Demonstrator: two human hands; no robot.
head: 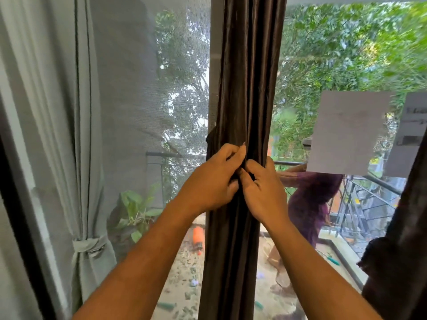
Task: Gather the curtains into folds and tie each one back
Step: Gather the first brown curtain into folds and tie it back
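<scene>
Curtains frame the head view: the brown curtain (242, 88) hangs centre, bunched into tight folds. Left hand (215, 179) and right hand (261, 188) meet at its middle, fingers curled and pinching dark fabric, seemingly fastening a tie. At eight o'clock the grey curtain (85, 158) sits already knotted back.

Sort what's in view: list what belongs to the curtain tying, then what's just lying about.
Belongs: brown curtain, gripped by left hand and right hand; grey curtain, already tied; dark curtain at right.

Lying about: potted plant, orange bottle, balcony railing.
</scene>
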